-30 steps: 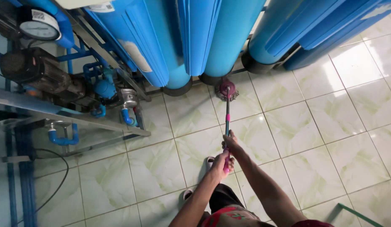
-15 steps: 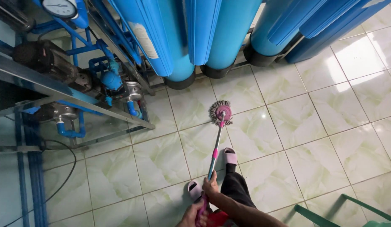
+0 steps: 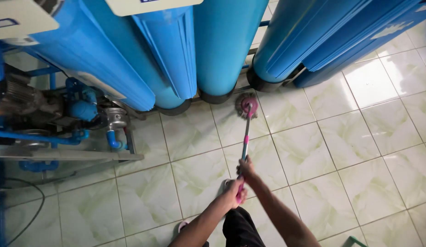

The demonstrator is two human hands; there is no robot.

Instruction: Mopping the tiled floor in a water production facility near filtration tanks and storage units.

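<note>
Mop (image 3: pixel 246 106): head now pushed forward against blue tank bases (image 3: pixel 213 97), further than a moment ago. Left hand (image 3: pixel 234 193) and right hand (image 3: pixel 246 168) both grip the pink handle (image 3: pixel 244 145).

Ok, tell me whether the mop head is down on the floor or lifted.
Down. The mop head lies flat on the tiled floor by the blue tanks, with its handle slanting up to both hands.
</note>
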